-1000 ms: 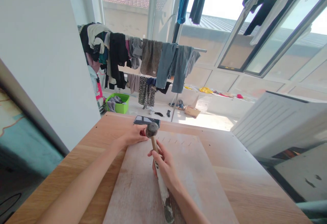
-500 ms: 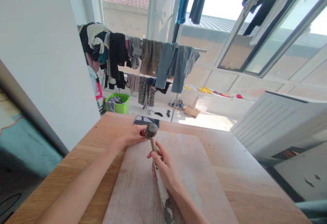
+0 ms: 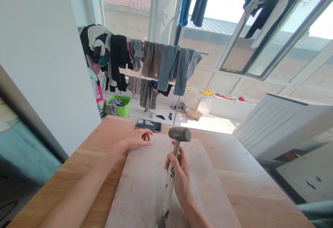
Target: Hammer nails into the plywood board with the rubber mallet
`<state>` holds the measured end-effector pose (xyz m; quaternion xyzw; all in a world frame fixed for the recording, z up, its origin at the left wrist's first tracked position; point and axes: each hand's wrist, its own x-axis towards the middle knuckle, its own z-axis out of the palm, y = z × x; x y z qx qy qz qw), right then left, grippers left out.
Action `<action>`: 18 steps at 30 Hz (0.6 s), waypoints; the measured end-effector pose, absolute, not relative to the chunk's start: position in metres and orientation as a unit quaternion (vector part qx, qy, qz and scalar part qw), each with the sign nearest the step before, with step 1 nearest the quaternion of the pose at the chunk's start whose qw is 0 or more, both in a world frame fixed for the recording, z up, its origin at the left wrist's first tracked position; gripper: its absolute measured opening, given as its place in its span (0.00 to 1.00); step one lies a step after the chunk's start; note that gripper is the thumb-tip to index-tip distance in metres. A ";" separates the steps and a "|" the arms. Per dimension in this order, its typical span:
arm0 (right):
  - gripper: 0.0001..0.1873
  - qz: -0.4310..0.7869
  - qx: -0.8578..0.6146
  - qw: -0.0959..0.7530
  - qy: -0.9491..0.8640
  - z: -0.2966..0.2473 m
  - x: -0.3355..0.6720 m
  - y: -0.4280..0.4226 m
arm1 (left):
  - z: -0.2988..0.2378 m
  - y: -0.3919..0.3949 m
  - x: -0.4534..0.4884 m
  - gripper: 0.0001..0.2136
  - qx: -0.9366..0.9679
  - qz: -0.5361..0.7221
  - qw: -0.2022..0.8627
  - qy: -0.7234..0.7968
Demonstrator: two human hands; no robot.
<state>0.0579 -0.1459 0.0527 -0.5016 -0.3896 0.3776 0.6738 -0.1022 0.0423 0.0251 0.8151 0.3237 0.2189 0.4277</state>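
Note:
My right hand [image 3: 179, 169] is wrapped around the long, paint-flecked handle of a hammer [image 3: 179, 134]. Its grey cylindrical head is raised over the far part of a pale wooden board [image 3: 145, 183]. Along the board's far edge stands a row of several thin nails [image 3: 160, 142], some hidden behind the hammer head. At the board's far left corner rests my left hand [image 3: 139, 138], fingers curled, thumb and forefinger apart beside the leftmost nail. I make out nothing between them. A phone [image 3: 148, 125] lies just beyond that hand.
The board lies on a wooden table [image 3: 257, 186]. Past its far edge are a clothes rack with hanging laundry [image 3: 153, 59], a green basket [image 3: 122, 108] and a cardboard box [image 3: 194, 114]. A white panel [image 3: 47, 54] stands at the left, a ribbed white unit [image 3: 283, 127] at the right.
The hammer has swung to the right, away from my left hand, its head turning sideways. My left hand stays at the board's corner, its fingers now in plain view.

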 end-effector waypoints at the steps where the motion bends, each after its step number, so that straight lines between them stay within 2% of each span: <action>1: 0.21 0.382 -0.512 0.674 -0.371 0.056 0.059 -0.151 | 0.026 0.042 -0.103 0.20 0.814 0.215 0.432 0.324; 3: 0.20 0.402 -0.531 0.676 -0.315 0.062 0.062 -0.165 | 0.028 0.042 -0.104 0.22 0.813 0.208 0.439 0.322; 8: 0.28 0.408 -0.577 0.680 -0.194 0.057 0.079 -0.200 | 0.034 0.038 -0.105 0.26 0.810 0.190 0.451 0.324; 13: 0.27 0.404 -0.639 0.623 -0.201 0.027 0.107 -0.217 | 0.044 0.038 -0.109 0.28 0.803 0.182 0.467 0.324; 18: 0.27 0.452 -0.624 0.601 -0.212 0.012 0.119 -0.228 | 0.052 0.044 -0.124 0.26 0.812 0.189 0.416 0.362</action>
